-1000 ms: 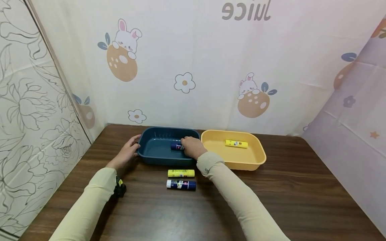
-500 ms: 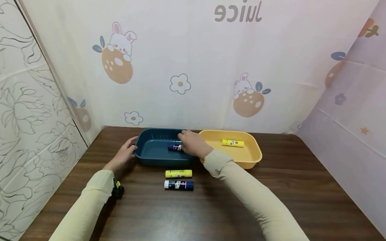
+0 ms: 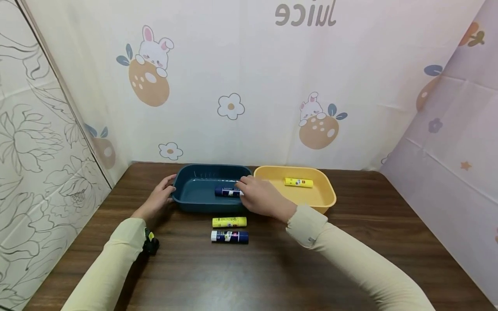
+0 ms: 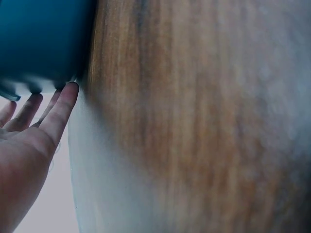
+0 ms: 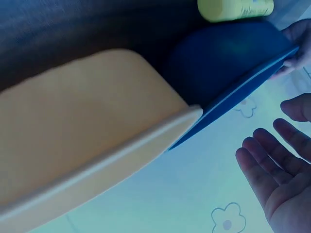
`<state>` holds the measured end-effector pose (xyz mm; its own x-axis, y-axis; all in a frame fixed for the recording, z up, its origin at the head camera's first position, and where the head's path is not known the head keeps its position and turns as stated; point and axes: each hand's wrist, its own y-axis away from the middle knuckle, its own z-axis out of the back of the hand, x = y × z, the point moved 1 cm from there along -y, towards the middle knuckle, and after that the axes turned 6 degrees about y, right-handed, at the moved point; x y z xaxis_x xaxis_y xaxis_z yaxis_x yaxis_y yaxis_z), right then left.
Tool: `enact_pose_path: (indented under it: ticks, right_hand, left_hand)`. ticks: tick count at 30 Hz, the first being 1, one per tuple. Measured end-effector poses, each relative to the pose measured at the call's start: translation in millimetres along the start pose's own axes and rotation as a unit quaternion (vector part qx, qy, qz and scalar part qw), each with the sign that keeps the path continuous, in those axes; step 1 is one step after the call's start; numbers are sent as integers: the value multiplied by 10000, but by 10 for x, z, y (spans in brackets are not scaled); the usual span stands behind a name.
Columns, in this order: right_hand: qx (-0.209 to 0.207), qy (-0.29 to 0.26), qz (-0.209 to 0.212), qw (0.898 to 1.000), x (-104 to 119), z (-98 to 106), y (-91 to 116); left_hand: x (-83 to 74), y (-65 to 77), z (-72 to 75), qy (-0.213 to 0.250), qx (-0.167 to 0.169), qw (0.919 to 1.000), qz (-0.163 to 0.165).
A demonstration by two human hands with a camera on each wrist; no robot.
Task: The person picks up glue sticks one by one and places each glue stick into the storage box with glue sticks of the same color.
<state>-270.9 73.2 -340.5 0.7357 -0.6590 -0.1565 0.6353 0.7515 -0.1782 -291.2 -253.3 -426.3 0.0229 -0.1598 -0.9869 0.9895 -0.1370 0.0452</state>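
Note:
A navy glue stick (image 3: 227,192) lies in the dark blue tray (image 3: 212,208), its right end partly hidden behind my right hand (image 3: 266,196). In the right wrist view the fingers of my right hand (image 5: 286,170) are spread and loosely bent with nothing between them, above the trays' rims. My left hand (image 3: 157,198) rests against the blue tray's left end. The left wrist view has the fingers of my left hand (image 4: 36,131) extended, fingertips touching the tray's underside edge. In front of the tray lie a yellow glue stick (image 3: 229,222) and a navy glue stick with a white cap (image 3: 229,236).
A yellow tray (image 3: 330,201) stands right beside the blue one, with a yellow glue stick (image 3: 298,182) in it. Both sit at the back of the wooden table (image 3: 194,276), near a printed curtain (image 3: 264,129). A small black object (image 3: 151,244) is at my left wrist.
My right hand has drawn to the right, off the navy glue stick in the blue tray, and more of that stick shows. The left hand stays at the tray; the camera view shifts slightly.

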Motion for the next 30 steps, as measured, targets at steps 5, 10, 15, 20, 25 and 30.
enact_pose_path:
  ticks: [5,10,15,20,25,30]
  right_hand:
    - [-160,-149,164,9996,68,-26,160]
    - [-95,-241,263,9993,163,-102,274]
    - [16,-467,395,9981,264,-173,344]
    - [86,-527,594,9968,356,-248,377]
    - [79,-403,825,9957,452,-343,397]
    - [348,-323,880,9950,528,-437,392]
  left_hand:
    - [-17,-9,2,22,-5,10000,11]
    - [-35,4,-7,35,25,10000,9]
    - [-26,9,-10,25,42,10000,35]
    - [-26,8,-6,5,13,10000,22]
    - [-20,4,-1,-16,-16,10000,0]
    - [-12,-3,5,71,44,9999,77]
